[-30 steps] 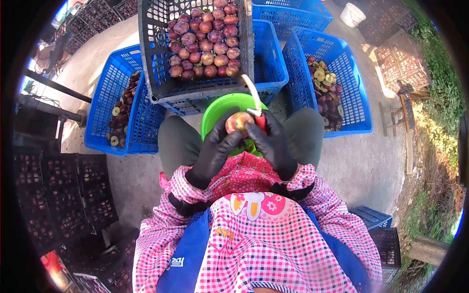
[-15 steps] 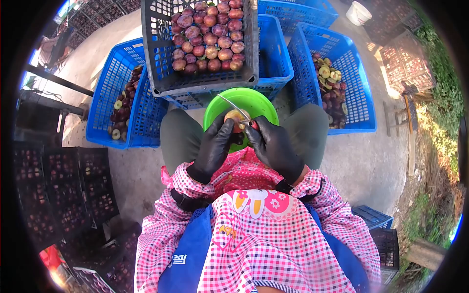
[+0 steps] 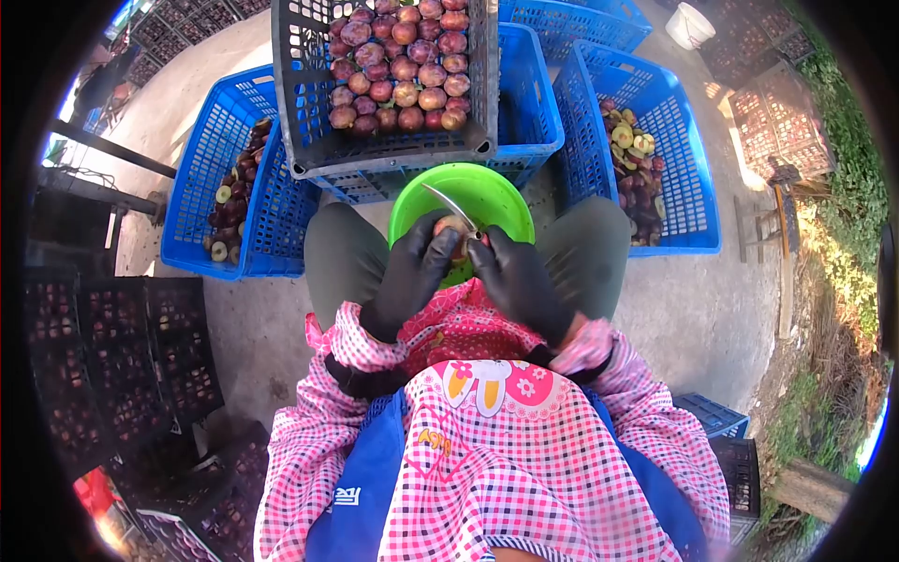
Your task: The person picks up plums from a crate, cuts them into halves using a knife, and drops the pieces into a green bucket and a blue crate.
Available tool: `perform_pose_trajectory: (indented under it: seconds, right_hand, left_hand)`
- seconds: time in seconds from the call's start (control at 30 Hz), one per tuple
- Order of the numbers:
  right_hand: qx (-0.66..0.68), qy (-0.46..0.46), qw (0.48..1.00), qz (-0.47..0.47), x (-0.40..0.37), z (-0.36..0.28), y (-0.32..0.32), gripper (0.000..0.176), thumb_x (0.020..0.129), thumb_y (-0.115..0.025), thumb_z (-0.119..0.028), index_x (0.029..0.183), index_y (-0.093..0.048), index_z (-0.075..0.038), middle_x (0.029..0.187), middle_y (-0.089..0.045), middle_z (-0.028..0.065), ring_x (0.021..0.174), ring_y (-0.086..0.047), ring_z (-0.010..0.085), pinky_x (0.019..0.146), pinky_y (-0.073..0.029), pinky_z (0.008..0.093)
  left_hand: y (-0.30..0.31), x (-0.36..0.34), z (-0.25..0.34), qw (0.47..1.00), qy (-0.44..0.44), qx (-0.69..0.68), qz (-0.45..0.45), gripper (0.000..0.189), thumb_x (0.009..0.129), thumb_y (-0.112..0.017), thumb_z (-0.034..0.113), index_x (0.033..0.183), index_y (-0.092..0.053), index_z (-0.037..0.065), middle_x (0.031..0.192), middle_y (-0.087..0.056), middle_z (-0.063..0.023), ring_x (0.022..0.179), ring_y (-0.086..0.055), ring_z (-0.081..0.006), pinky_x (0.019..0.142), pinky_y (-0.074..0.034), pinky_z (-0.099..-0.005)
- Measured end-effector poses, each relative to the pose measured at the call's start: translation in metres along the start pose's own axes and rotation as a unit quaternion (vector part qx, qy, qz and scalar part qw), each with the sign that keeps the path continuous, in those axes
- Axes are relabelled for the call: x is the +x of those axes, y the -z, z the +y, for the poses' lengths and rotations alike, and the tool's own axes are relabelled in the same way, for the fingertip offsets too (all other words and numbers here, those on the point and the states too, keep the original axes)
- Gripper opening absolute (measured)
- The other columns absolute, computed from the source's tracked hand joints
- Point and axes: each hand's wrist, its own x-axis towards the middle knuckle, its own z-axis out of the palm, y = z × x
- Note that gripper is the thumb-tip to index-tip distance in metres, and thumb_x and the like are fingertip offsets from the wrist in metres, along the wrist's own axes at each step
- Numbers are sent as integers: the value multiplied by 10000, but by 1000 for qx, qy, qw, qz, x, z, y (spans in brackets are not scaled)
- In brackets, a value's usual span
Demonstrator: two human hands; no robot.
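Observation:
Black gloves cover both of my hands. My left hand (image 3: 412, 272) is closed around a reddish plum (image 3: 453, 225), mostly hidden by the fingers. My right hand (image 3: 520, 281) grips a knife (image 3: 445, 199) whose curved blade points up and left, close against the plum. Both hands meet over the near part of a bright green basin (image 3: 513, 192) between my knees. The basin's bottom is largely hidden by my hands.
A black crate (image 3: 295, 131) of whole plums rests on a blue crate (image 3: 529, 84) ahead. Blue crates with cut plums stand at left (image 3: 281, 220) and right (image 3: 688, 187). Stacked dark crates (image 3: 117, 347) are at far left, a white bucket (image 3: 689, 26) at back right.
My left fingers have shifted over the plum, so less of it shows. The knife blade has tilted slightly more upright. Both hands stay above the basin.

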Motion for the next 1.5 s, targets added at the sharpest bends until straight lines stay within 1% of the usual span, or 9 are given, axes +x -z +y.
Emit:
perform_pose_trajectory:
  seconds: [0.03,0.07,0.1,0.13,0.2,0.23,0.47,0.83,1.5]
  right_hand:
    - [1,4,1000,0,4,7,11,265,999,-530,-288,907,-537,-39,683,-614,156,552,-619,360,500,-466,456]
    - [349,-36,911,-218,7,15,28,280,1004,-532,-307,938,-552,-36,693,-612,102,541,-606,301,493,-460,439]
    - [632,-73,658,-402,8,19,39,298,1010,-534,-327,970,-567,-33,702,-610,48,530,-593,242,487,-455,423]
    - [631,-76,656,-408,9,13,40,298,1010,-534,-327,970,-567,-33,702,-610,48,530,-593,242,487,-455,423]
    - [403,-208,884,-112,11,-7,36,354,988,-591,-350,1108,-589,-17,813,-616,5,668,-589,144,586,-500,356]
    - [281,-107,953,-49,14,-16,29,410,949,-663,-315,1211,-587,-10,940,-655,40,820,-610,124,731,-518,318]
    - [279,-112,950,86,4,1,-7,376,935,-682,-266,1208,-600,-20,1029,-686,92,915,-635,126,828,-507,296]
    - [34,10,999,-7,-14,-20,8,227,980,-552,-225,1092,-542,-28,718,-623,211,651,-623,428,558,-468,486]
    - [-26,4,999,19,-18,-4,-22,262,968,-558,-268,1019,-522,-14,667,-619,204,607,-619,420,540,-476,506]
  left_hand:
    - [10,5,-6,995,75,-38,-54,464,1046,-439,369,1322,-512,3,1095,-640,-74,881,-632,-130,800,-507,-264]
    - [16,11,-17,995,74,-37,-53,464,1046,-439,369,1322,-512,3,1095,-640,-74,881,-632,-130,800,-507,-264]
    - [20,17,-32,973,133,-171,-77,458,1044,-440,376,1310,-522,13,1100,-642,-78,901,-636,-135,816,-516,-278]
    - [25,20,-40,929,188,-303,-99,452,1043,-440,384,1299,-531,22,1105,-645,-81,921,-641,-141,832,-524,-292]
    - [33,27,-7,915,215,-283,-189,475,1044,-411,426,1281,-541,36,1134,-644,-80,986,-641,-161,880,-528,-321]
    - [22,32,-3,912,220,-295,-181,507,1039,-400,459,1275,-544,34,1102,-651,-75,967,-641,-157,860,-531,-313]
    - [13,18,-6,948,163,-228,-152,528,1046,-363,476,1327,-511,55,1137,-647,-77,860,-672,-136,744,-561,-274]
    - [7,7,-7,984,39,-173,-16,506,1006,-545,365,1375,-465,28,1103,-630,-64,827,-593,-101,733,-502,-257]
    - [-1,1,-2,975,27,-219,16,422,1008,-535,400,1226,-568,40,892,-627,-23,667,-525,-48,588,-417,-212]
